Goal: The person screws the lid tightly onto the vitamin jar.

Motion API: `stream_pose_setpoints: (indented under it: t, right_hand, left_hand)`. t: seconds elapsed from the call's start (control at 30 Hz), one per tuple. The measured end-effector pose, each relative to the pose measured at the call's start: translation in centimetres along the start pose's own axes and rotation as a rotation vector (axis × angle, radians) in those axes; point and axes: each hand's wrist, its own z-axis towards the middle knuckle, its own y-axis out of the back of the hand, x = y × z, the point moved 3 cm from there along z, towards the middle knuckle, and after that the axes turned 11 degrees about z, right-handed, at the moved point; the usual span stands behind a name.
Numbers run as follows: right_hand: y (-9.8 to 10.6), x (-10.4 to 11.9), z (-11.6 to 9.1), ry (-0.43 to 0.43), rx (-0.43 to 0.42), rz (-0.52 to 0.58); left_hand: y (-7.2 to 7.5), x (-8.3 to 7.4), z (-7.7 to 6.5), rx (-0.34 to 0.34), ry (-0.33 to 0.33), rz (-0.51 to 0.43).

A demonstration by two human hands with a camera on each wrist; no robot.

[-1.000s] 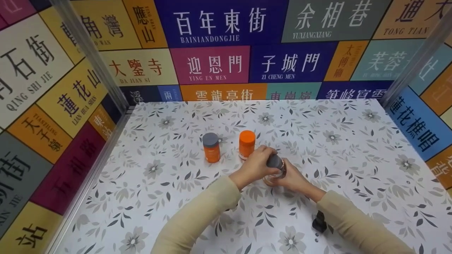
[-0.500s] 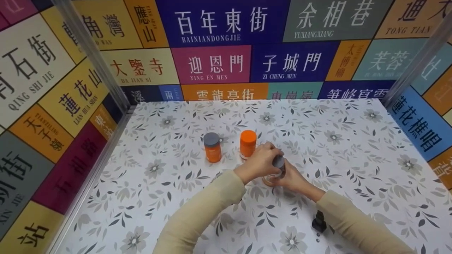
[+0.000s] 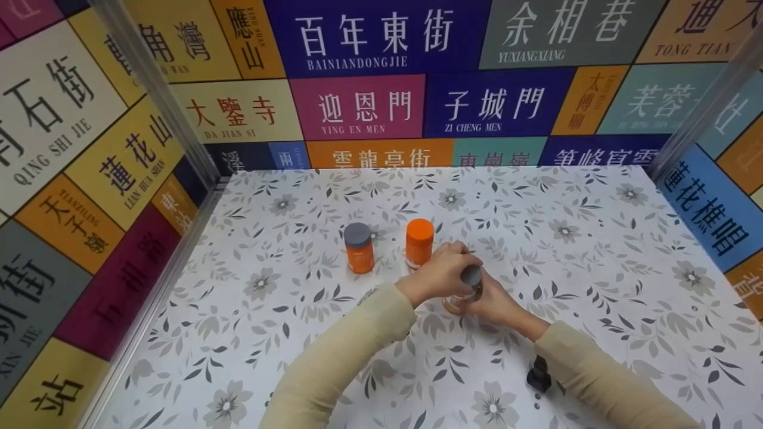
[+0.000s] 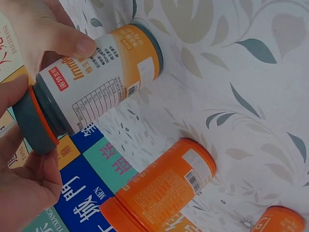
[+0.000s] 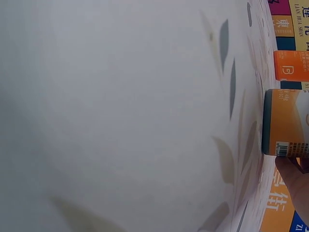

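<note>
My left hand (image 3: 441, 271) grips the dark grey cap (image 4: 34, 121) of a supplement bottle (image 4: 104, 77), fingers and thumb around its rim. In the left wrist view the cap sits askew at the bottle's mouth, with the dark ridged neck showing beside its orange inner edge. My right hand (image 3: 496, 301) holds the bottle's body, its thumb across the white and orange label. From the right wrist view, the bottle's orange lower part and dark base show above a fingertip (image 5: 292, 181).
Left of my hands stands an orange bottle (image 3: 419, 241) with an orange cap, and farther left another orange bottle (image 3: 360, 250) with a grey cap. A small black object (image 3: 539, 376) lies by my right sleeve. The table (image 3: 298, 205) has a leaf-patterned cover; signboard walls surround it.
My left hand has moved slightly right and turned with the cap over the bottle. My right hand stays nearly still around the body; the other bottles stand where they were.
</note>
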Motion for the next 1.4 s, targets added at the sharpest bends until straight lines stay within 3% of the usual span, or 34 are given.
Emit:
stream_pose_setpoints:
  t: [0.1,0.3,0.53,0.67,0.8,0.93,1.1,1.23,1.4]
  right_hand:
    - [-0.1,1.6,-0.2,-0.01,0.001,0.003]
    - [0.0,1.7,-0.3,-0.059,-0.024,-0.013]
    - [0.1,1.9,-0.3,-0.081,-0.023,-0.017]
    - [0.0,1.5,-0.2,-0.063,-0.023,-0.028]
    - [0.1,-0.1,-0.1,-0.061,-0.015,0.01]
    - [0.2,-2.1,0.2,-0.081,-0.015,0.037]
    - [0.2,-2.4,0.3,-0.076,-0.024,0.057]
    - [0.3,-2.4,0.2,-0.094,-0.042,0.046]
    - [0.2,-2.3,0.2,-0.115,-0.056,0.022]
  left_hand:
    - [-0.1,0.1,-0.1,0.014,0.019,-0.035]
    - [-0.4,0.1,-0.2,-0.015,0.086,-0.092]
    - [-0.2,0.0,0.1,-0.04,0.069,-0.02]
    - [-0.3,0.0,0.1,-0.021,0.07,-0.023]
    - [-0.8,0.4,-0.3,-0.021,0.123,-0.083]
    - [-1.5,1.2,-1.3,-0.092,0.171,-0.167]
    - [-2.6,2.2,-2.4,-0.212,0.186,-0.277]
    - [-3.0,2.5,-2.8,-0.25,0.192,-0.334]
    - [-3.0,2.3,-2.8,-0.271,0.177,-0.321]
